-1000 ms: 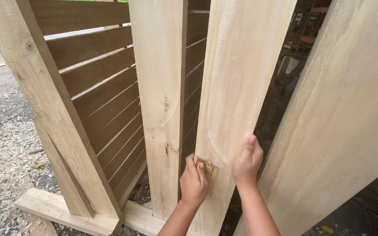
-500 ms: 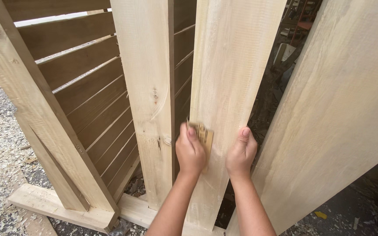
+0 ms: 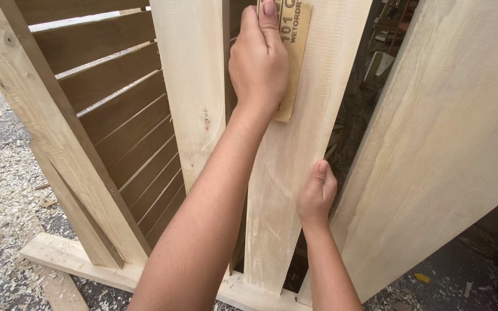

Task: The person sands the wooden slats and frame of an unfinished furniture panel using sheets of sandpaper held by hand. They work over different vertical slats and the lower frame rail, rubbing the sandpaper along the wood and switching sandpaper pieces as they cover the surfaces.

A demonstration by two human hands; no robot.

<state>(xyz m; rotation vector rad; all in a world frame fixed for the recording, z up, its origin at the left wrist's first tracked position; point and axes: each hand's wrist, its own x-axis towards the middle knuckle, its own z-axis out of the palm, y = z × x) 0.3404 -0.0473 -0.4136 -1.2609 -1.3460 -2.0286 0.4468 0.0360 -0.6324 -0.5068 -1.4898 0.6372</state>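
Note:
A pale upright wooden plank [image 3: 278,190] leans in front of me. My left hand [image 3: 257,63] presses a tan sheet of sandpaper [image 3: 295,52] flat against the plank's face near the top of the view, with the fingers laid over the sheet. Lower down, my right hand [image 3: 316,193] grips the plank's right edge, thumb on the face and fingers hidden behind the edge.
A second upright plank [image 3: 194,86] stands just to the left, and a wide pale board [image 3: 433,144] leans at the right. A brown slatted panel [image 3: 116,132] in a light frame stands behind on a base beam [image 3: 59,253]. Sawdust [image 3: 1,190] covers the ground.
My left hand has slid the sandpaper far up the plank, from beside the right hand to near its upper part. The right hand stays on the plank's edge.

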